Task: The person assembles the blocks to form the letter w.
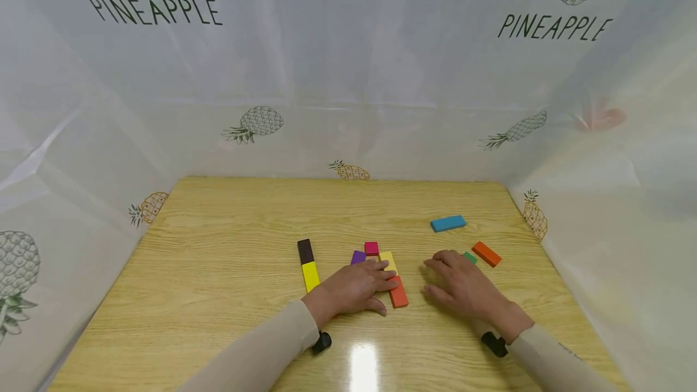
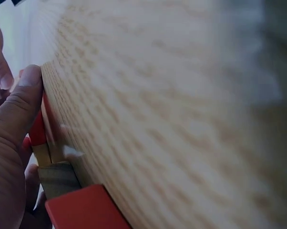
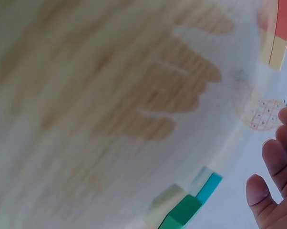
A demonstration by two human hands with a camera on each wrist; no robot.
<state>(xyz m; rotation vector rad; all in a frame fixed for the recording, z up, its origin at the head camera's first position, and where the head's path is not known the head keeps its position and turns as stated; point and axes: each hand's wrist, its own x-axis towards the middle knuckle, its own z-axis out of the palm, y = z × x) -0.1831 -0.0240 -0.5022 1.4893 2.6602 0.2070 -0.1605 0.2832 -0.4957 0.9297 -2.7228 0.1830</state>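
My left hand [image 1: 354, 289] reaches over a small group of flat blocks, its fingers extended. Fingertips rest on or just over the pale yellow block [image 1: 388, 262] and the red-orange block [image 1: 399, 293], which lie end to end. Partly under that hand is a purple block [image 1: 358, 257], with a small crimson block [image 1: 371, 248] beyond it. In the left wrist view the thumb [image 2: 26, 90] lies beside a red block [image 2: 37, 129]. Relaxed and holding nothing, my right hand [image 1: 463, 286] hovers low over the table, partly hiding a green block [image 1: 471, 258].
Left of the group, a black block [image 1: 306, 251] and a bright yellow block [image 1: 311, 276] form a line. A blue block [image 1: 448, 224] and an orange block [image 1: 486, 254] lie at the right on the wooden table [image 1: 229, 216]. A pineapple-printed sheet [image 1: 348, 65] surrounds its far sides.
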